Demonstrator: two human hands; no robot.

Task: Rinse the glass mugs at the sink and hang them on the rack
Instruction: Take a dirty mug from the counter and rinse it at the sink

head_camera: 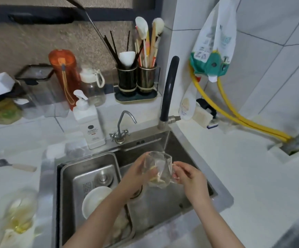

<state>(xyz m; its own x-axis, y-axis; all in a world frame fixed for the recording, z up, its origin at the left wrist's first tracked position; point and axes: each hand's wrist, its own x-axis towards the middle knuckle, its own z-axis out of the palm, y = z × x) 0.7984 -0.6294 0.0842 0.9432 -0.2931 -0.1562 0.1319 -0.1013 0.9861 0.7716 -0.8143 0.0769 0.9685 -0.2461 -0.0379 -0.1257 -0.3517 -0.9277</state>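
A clear glass mug (pixel 160 168) is held over the steel sink (pixel 195 163), under a thin stream of water from the dark tall faucet (pixel 169 90). My left hand (pixel 138 173) wraps the mug's left side, fingers showing through the glass. My right hand (pixel 188 176) grips the handle on the mug's right side. The mug is tilted with its rim toward the water. A second glass vessel (pixel 21 212) with yellowish liquid stands blurred on the counter at the lower left. No rack can be seen.
A steel drain basket (pixel 68 176) fills the sink's left half and holds a white bowl (pixel 95 199). A small chrome tap (pixel 121 127), a soap dispenser (pixel 90 126), bottles and a utensil holder (pixel 136 83) stand behind. A spoon (pixel 14 165) lies on the left counter.
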